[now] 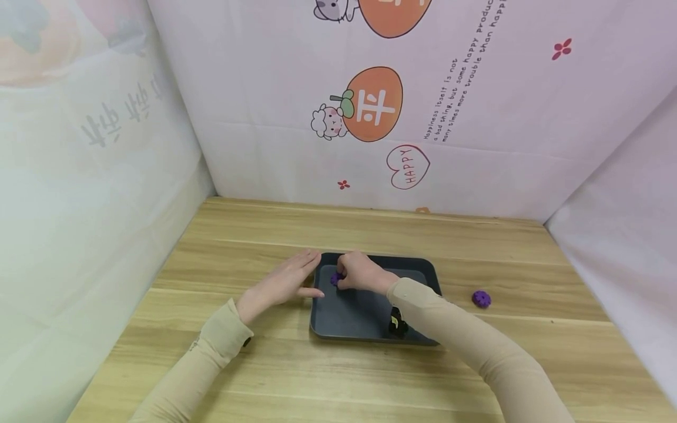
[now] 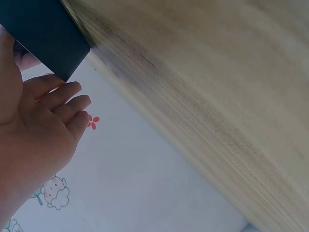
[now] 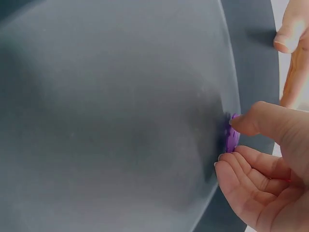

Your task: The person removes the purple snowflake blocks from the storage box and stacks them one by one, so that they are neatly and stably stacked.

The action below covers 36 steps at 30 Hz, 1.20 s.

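A dark grey rectangular tray point(image 1: 338, 314) lies on the wooden table. Inside it, near the left wall, my right hand point(image 1: 365, 274) pinches a small purple notched disc point(image 1: 336, 278) between thumb and fingers. In the right wrist view the disc point(image 3: 233, 133) appears edge-on, close to the tray's side wall. My left hand point(image 1: 282, 281) is at the tray's left side with fingers extended, fingertips by the far left corner and thumb over the left rim. From the left wrist view, the left hand point(image 2: 43, 116) has its fingers beside the tray corner and holds nothing.
A second purple notched disc point(image 1: 481, 299) lies on the table point(image 1: 264, 370) to the right of the tray. Under the right sleeve is a black object point(image 1: 398, 323) with a yellow mark. Printed white cloth point(image 1: 275, 147) hangs behind and at both sides.
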Tool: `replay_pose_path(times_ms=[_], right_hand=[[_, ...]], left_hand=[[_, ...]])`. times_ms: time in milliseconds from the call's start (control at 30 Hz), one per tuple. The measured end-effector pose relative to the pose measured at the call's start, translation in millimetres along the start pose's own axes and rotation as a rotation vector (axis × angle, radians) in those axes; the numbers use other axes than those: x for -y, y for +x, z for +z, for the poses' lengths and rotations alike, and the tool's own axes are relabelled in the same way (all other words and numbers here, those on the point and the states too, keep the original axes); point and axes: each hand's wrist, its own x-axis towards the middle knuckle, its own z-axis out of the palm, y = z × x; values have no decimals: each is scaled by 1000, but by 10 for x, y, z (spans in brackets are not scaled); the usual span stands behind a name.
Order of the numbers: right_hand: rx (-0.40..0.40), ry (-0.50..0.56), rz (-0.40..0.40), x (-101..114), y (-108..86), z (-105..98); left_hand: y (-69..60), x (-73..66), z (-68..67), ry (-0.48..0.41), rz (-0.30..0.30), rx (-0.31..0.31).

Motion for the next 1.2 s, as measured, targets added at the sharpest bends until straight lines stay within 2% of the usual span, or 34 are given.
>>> replay_pose_path(times_ms=[167,433,667,833,1200], right_hand=[[-12,35,15,-35,-52,-57],[-32,30,36,-139,-197,-120],[-59,39,46,-271,-383,-193],[-89,30,41,-384,-514,-270],[-148,36,92,-650,-810,-336]], left_hand=[[1,-1,8,-3,-13,11],[-6,-8,-1,-16,-14,17],[-6,-16,-6,3,4,8],[-6,-19,-10,-16,9,-5],[-7,-14,12,16,34,-21]])
